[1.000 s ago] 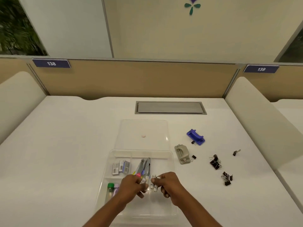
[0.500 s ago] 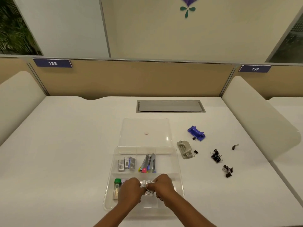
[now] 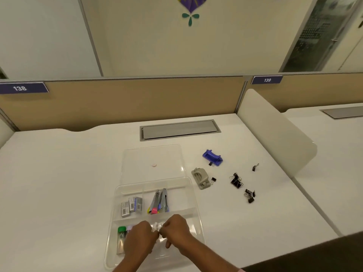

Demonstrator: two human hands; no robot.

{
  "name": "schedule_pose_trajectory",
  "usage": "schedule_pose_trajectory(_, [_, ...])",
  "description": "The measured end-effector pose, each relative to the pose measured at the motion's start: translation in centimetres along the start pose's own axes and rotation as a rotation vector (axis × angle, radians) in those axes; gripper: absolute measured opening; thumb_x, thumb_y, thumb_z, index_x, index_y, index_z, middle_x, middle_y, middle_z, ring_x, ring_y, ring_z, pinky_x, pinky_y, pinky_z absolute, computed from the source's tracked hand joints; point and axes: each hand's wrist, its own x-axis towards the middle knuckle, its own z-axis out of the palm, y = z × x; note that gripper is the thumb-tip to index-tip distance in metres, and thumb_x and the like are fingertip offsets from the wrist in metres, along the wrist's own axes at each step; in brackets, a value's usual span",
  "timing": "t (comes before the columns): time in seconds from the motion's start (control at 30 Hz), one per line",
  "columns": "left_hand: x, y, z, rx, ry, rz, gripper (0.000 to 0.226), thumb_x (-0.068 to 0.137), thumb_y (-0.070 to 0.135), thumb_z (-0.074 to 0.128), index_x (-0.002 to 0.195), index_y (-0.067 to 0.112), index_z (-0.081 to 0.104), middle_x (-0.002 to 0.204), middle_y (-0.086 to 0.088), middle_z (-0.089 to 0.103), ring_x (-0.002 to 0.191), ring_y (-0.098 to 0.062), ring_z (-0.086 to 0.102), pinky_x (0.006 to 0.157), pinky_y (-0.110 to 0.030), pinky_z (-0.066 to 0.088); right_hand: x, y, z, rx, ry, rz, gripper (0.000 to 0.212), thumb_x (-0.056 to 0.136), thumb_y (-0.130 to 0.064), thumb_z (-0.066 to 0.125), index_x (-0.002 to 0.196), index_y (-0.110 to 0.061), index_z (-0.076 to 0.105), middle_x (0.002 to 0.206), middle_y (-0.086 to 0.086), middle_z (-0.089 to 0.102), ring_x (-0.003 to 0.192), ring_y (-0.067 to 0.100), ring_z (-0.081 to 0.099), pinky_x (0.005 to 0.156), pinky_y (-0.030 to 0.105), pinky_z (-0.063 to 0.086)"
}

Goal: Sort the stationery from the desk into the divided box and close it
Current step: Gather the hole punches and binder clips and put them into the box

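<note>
- The left hand (image 3: 140, 238) and right hand (image 3: 176, 230) each have a narrow grip, pinching small white pieces (image 3: 157, 227) between them, low over the box (image 3: 197, 213), at its near middle compartment.
- The step looks like setting these down.
- Next: release them, then reach right for the grey punch (image 3: 200, 178), blue punch (image 3: 213, 158) and binder clips (image 3: 235, 180) on the table (image 3: 59, 183).

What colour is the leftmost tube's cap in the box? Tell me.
Green cap, seen in head view.
</note>
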Motion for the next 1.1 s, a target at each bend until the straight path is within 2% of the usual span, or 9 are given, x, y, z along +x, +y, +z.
schedule_pose_trajectory(0.07, [0.0,0.0,0.0,-0.012,-0.008,-0.012,0.023,0.080,0.041,0.053,0.064,0.024,0.051,0.062,0.003,0.067,0.087,-0.019,0.067,0.053,-0.023,0.047,-0.1,0.2,-0.1,0.027,-0.015,-0.003,0.009,0.072,-0.013,0.063,0.068,-0.010,0.071,0.064,0.009,0.067,0.040,0.014,0.059,0.048,0.019,0.044])
schedule_pose_trajectory(0.17, [-0.4,0.4,-0.2,0.022,0.016,0.014,0.026,0.080,0.040,0.051,0.060,0.023,0.050,0.061,0.005,0.062,0.087,-0.020,0.066,0.070,-0.030,0.052,-0.3,0.5,-0.6,0.102,-0.005,-0.027,0.013,0.070,-0.006,0.062,0.061,-0.011,0.068,0.068,0.007,0.068,0.040,0.014,0.059,0.051,0.020,0.046])
schedule_pose_trajectory(0.23, [-0.9,0.9,-0.5,0.042,0.081,0.049,0.025,0.082,0.040,0.050,0.062,0.024,0.051,0.065,0.007,0.059,0.087,-0.017,0.061,0.068,-0.029,0.046,-0.4,0.6,-1.1,0.165,0.015,-0.049,0.020,0.071,-0.004,0.062,0.057,-0.016,0.065,0.069,0.004,0.069,0.042,0.014,0.059,0.049,0.019,0.047])
schedule_pose_trajectory(0.37, [-0.6,2.1,-1.3,0.100,0.141,0.117,0.027,0.083,0.041,0.050,0.067,0.021,0.059,0.068,0.004,0.063,0.065,-0.011,0.058,0.061,-0.026,0.045,-0.6,0.8,-2.4,0.303,0.057,-0.074,0.016,0.073,-0.003,0.059,0.064,-0.014,0.066,0.069,0.005,0.071,0.042,0.015,0.058,0.037,0.018,0.036])
schedule_pose_trajectory(0.47, [0.3,3.5,-1.8,0.108,0.154,0.168,0.031,0.083,0.037,0.051,0.060,0.017,0.057,0.062,-0.002,0.064,0.056,-0.011,0.057,0.053,-0.025,0.040,-0.3,1.2,-3.7,0.406,0.089,-0.070,0.011,0.076,-0.006,0.058,0.074,-0.009,0.068,0.073,0.009,0.072,0.043,0.016,0.058,0.039,0.021,0.037])
schedule_pose_trajectory(0.6, [1.2,5.9,-2.2,0.071,0.188,0.240,0.032,0.086,0.035,0.053,0.059,0.018,0.056,0.054,0.001,0.056,0.050,-0.011,0.052,0.053,-0.027,0.044,0.5,1.9,-6.0,0.542,0.151,-0.058,0.012,0.082,-0.006,0.058,0.083,-0.001,0.069,0.076,0.013,0.073,0.046,0.018,0.057,0.043,0.023,0.039])
schedule_pose_trajectory(0.77, [2.6,10.1,-2.2,0.028,0.140,0.322,0.027,0.088,0.042,0.052,0.082,0.022,0.069,0.080,0.005,0.070,0.077,-0.013,0.064,0.065,-0.027,0.046,1.5,2.7,-9.1,0.653,0.239,-0.018,0.010,0.084,-0.006,0.059,0.085,-0.003,0.069,0.075,0.014,0.073,0.048,0.018,0.057,0.045,0.025,0.040])
schedule_pose_trajectory(0.9, [3.9,13.5,-1.4,-0.115,0.064,0.339,0.028,0.088,0.042,0.055,0.100,0.019,0.065,0.084,0.004,0.071,0.084,-0.013,0.068,0.071,-0.027,0.045,2.6,3.3,-12.0,0.735,0.276,0.011,0.010,0.086,-0.009,0.063,0.088,0.000,0.068,0.074,0.015,0.071,0.048,0.018,0.055,0.045,0.025,0.040])
schedule_pose_trajectory(1.1, [6.1,18.6,0.1,-0.198,-0.025,0.288,0.053,0.084,0.034,0.066,0.127,0.007,0.049,0.117,-0.010,0.064,0.106,-0.023,0.060,0.082,-0.030,0.045,5.1,4.0,-16.2,0.769,0.330,0.026,0.012,0.088,-0.009,0.059,0.091,0.000,0.068,0.075,0.015,0.070,0.048,0.018,0.053,0.044,0.024,0.038])
